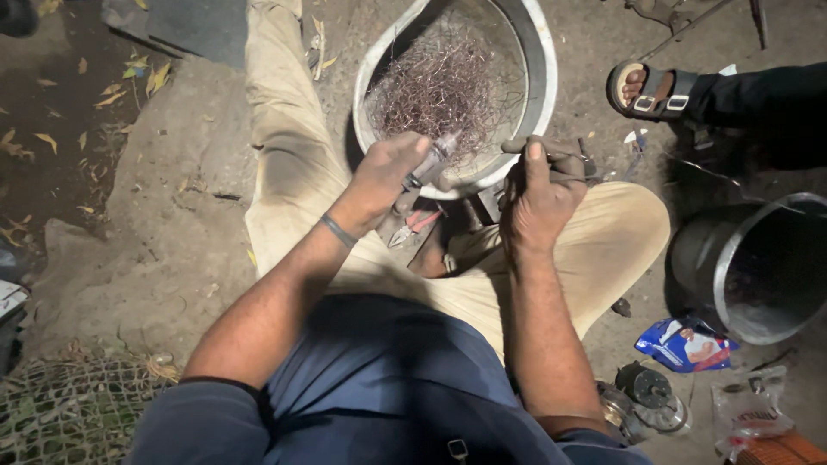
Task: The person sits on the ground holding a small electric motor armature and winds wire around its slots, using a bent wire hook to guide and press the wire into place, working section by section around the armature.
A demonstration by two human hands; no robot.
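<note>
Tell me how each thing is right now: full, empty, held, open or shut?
Basin: holds tangled wire.
Left hand: closed on a small tool.
Right hand: closed, gripping something thin.
Pliers: lying on the lap, unheld.
Bucket: tipped sideways, looks empty.

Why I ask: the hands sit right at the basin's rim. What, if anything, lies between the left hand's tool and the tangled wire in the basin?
Nothing visible. The left hand holds the tool over the near rim of the basin, its tip against the wire tangle.
</note>
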